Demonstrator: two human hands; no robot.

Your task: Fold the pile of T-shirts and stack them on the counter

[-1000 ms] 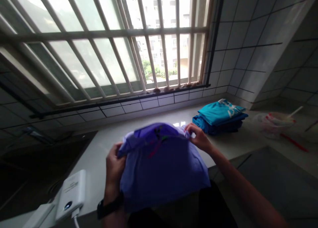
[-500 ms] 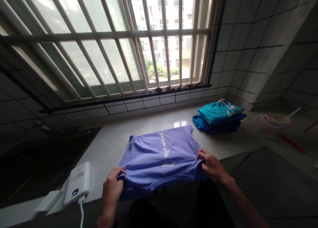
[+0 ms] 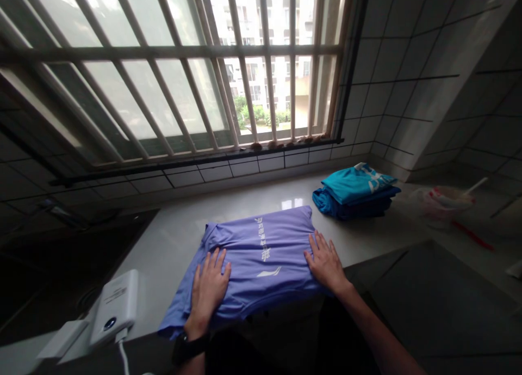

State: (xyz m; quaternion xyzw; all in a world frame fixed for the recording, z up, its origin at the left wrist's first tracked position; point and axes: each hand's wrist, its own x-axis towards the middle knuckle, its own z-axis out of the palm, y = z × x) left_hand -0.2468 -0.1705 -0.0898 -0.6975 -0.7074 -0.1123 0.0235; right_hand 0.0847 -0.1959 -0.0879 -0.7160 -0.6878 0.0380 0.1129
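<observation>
A purple T-shirt [image 3: 244, 277] with white lettering and a white logo lies spread on the counter, its near edge hanging at the counter's front. My left hand [image 3: 210, 282] rests flat on the shirt's left part, fingers spread, with a dark band on the wrist. On the right part of the cloth, my right hand [image 3: 325, 262] lies with its fingers stretched out. Neither hand grips the fabric. One sleeve spreads out at the lower left, partly behind my left wrist.
Folded blue clothes [image 3: 354, 192] are stacked at the back right of the counter [image 3: 179, 228]. Beyond them stand a bagged container [image 3: 446, 203] and a red strip [image 3: 473, 236]. A white power bank [image 3: 116, 307] with a cable lies left, near the dark sink [image 3: 61, 266]. A barred window is behind.
Both hands have let go of the shirt's near corners and moved inward onto the cloth, now lying flat. The left sleeve has spread out, and the view has shifted slightly.
</observation>
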